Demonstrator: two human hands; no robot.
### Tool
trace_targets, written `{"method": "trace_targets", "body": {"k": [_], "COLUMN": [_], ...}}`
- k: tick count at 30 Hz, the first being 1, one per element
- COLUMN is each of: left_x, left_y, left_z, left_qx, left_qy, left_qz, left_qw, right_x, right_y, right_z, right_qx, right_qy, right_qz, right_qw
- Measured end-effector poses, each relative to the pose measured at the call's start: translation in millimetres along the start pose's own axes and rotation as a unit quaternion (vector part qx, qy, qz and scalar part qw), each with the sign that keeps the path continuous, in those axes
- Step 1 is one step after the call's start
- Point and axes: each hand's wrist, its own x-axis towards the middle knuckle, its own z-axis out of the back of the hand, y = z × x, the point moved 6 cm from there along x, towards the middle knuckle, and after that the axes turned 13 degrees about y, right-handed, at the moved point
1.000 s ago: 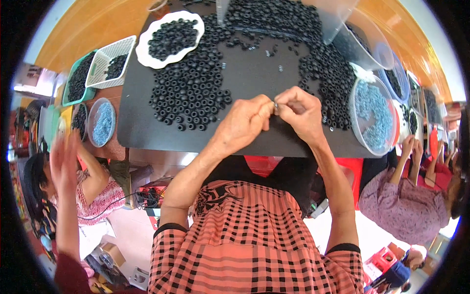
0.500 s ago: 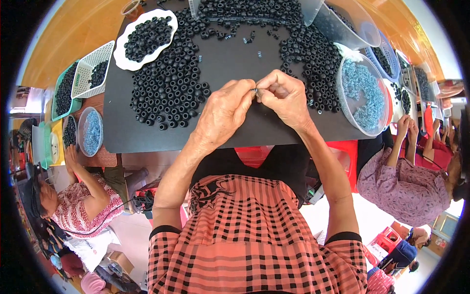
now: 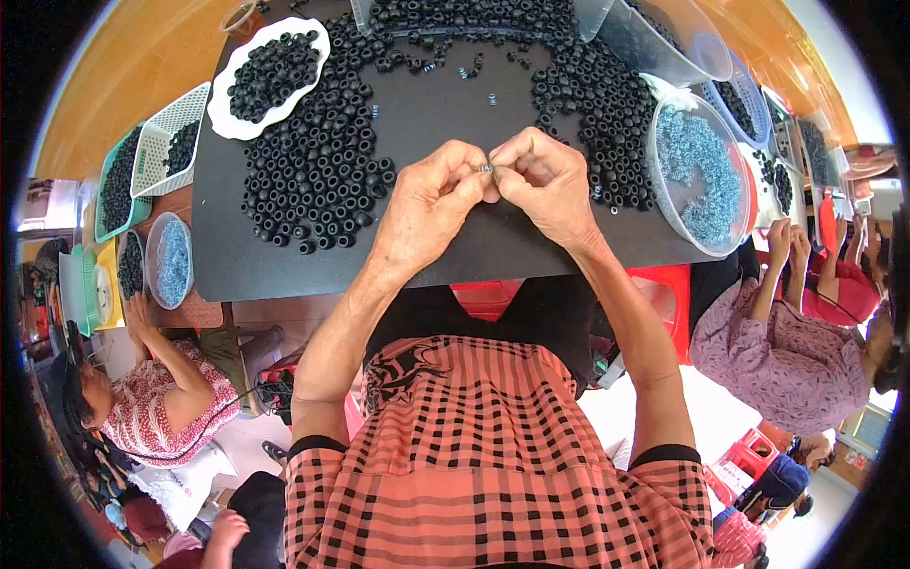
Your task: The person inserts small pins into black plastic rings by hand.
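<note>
Over the dark table (image 3: 445,104) my two hands meet fingertip to fingertip. A small metal coil spring (image 3: 486,168) shows between them. My left hand (image 3: 431,204) is closed in a pinch at the spring's left side. From the other side my right hand (image 3: 550,185) pinches at it too, thumb against bent forefinger. Whether a black piece is also hidden in the fingers I cannot tell. Beside my left hand spread many small, hollow, round black plastic pieces (image 3: 303,180); another pile (image 3: 607,133) lies beyond my right hand. A few loose springs (image 3: 492,99) lie farther back.
At right stands a round clear tub (image 3: 652,180) of bluish springs. A white scalloped plate (image 3: 223,104) of black pieces sits back left. Clear bins (image 3: 716,52) line the far side. Co-workers sit at left (image 3: 171,398) and right (image 3: 787,351). A red stool (image 3: 664,294) is under the table.
The view has shifted slightly. My fingertips still meet, turned a little, and the spring shows more plainly between them. Another person's hand has come in at the lower left.
</note>
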Motion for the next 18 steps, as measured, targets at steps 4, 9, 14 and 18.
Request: {"method": "trace_targets", "body": {"k": [4,9,14,18], "left_x": [-2.0,-1.7,-4.1,-2.2], "left_y": [-0.8,-18.8,-29.5,-30.9], "left_z": [-0.4,-0.3,-5.3,-6.5], "left_qx": [0.075,0.216,0.35,0.398], "left_qy": [-0.014,-0.089,-0.087,-0.05], "left_qz": [0.0,-0.092,-0.162,-0.198], "left_qw": [0.997,0.968,0.918,0.895], "right_x": [1.6,1.7,2.6,3.3], "right_y": [-2.1,-8.2,-11.8,-12.5], "right_z": [0.6,8.8,10.2,9.7], "right_qx": [-0.009,-0.049,-0.02,-0.01], "right_qy": [-0.009,-0.05,-0.05,-0.035], "right_qz": [0.0,0.011,-0.003,0.003], "right_qw": [1.0,0.997,0.999,0.999]}}
